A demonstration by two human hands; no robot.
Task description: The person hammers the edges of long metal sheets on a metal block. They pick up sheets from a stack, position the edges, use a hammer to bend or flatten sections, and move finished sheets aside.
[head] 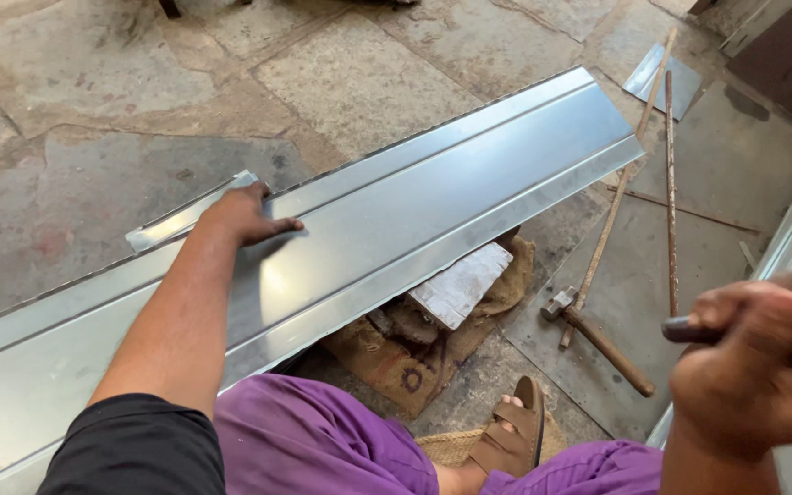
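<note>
A: Left hand (247,217) lies flat, fingers spread, pressing the far edge of the long metal sheet (396,211). The sheet runs from 8 o'clock to 1 o'clock across the stone floor (75,73), propped on a wooden block (458,284) over burlap sacking (396,362).

B: Right hand (758,367)?

A: At 4 o'clock, fist clamped round a dark tool handle (689,328). We can't see the tool's head; it's blurred.

B: Risks?

A: We think the sheet could slide or rock on that block, since only one palm pins it. The thin edge sits right by the fingers, so a slip may cut. The sandalled foot (511,431) is close under the raised side.

B: Clutter?

A: A hammer (598,337) and a rusty rod (670,183) lie at 3 o'clock, near the right hand's swing, and could snag it.
</note>
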